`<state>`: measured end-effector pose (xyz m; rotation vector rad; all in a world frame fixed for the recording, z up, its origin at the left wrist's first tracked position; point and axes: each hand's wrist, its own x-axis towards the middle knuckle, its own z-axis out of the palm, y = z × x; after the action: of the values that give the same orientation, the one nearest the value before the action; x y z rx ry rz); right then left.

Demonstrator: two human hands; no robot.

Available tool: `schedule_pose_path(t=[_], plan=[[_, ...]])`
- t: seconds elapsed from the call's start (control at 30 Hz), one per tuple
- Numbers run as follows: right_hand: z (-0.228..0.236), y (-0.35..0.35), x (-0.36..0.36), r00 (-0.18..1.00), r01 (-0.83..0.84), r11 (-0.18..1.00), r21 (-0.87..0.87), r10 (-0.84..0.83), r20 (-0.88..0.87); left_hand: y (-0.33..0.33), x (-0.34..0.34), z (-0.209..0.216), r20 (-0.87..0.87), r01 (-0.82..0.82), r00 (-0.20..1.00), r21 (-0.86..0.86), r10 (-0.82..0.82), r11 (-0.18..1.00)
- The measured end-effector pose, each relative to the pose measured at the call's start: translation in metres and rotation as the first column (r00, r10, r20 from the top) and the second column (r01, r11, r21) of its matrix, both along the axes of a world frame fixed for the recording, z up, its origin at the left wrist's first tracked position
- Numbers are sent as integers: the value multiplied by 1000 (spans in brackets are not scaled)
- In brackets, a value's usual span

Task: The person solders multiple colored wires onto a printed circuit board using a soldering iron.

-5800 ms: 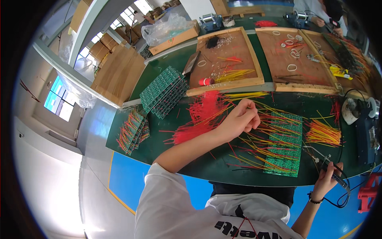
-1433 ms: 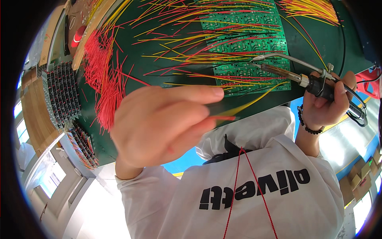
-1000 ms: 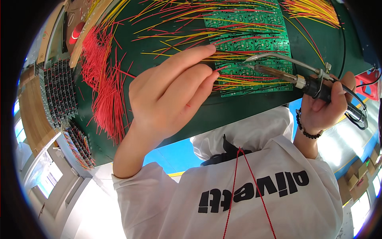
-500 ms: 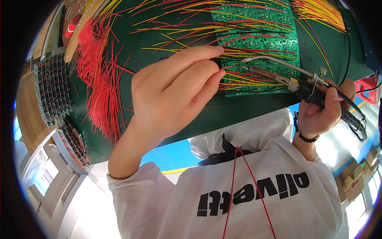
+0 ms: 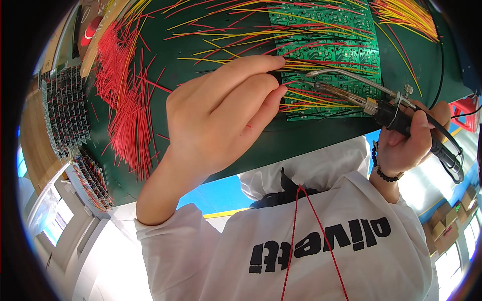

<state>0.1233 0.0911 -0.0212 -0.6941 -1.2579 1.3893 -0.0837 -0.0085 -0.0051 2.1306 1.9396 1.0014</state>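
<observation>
My left hand point(image 5: 221, 113) is closed in a pinch at the left edge of a green circuit board panel point(image 5: 329, 114). A thin red wire point(image 5: 287, 83) shows at its fingertips, and a bit of red pokes out beneath the fingers. In my right hand point(image 5: 409, 143) is a soldering iron point(image 5: 389, 114) with a black handle. A bent metal solder-feed tube point(image 5: 346, 76) is clamped along it. Both the iron's tip and the tube's end are over the panel, close to the left fingertips. Rows of red, yellow and black wires point(image 5: 321, 65) lie across the panel, many sticking out leftward.
A large heap of loose red wires point(image 5: 128, 120) covers the left of the green work mat point(image 5: 236, 168). More yellow and red wires point(image 5: 406, 17) are bundled at the far right. Stacked wired boards point(image 5: 65, 113) stand beyond the left edge. A black cable point(image 5: 441, 70) runs down the right side.
The circuit board panel has shifted slightly to the right. My left fingertips and the soldering iron have moved a little the same way; both grips stay the same.
</observation>
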Motion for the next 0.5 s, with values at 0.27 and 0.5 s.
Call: schedule_pose_path(t=[0.27, 0.5], plan=[[22, -8, -5, 976, 70, 995, 67, -83, 202, 0, 0, -2, 5, 1, 1000, 6, -1, 1000], [6, 4, 5, 991, 136, 989, -56, -136, 10, -1, 1, -1, 6, -8, 1000, 3, 8, 1000]])
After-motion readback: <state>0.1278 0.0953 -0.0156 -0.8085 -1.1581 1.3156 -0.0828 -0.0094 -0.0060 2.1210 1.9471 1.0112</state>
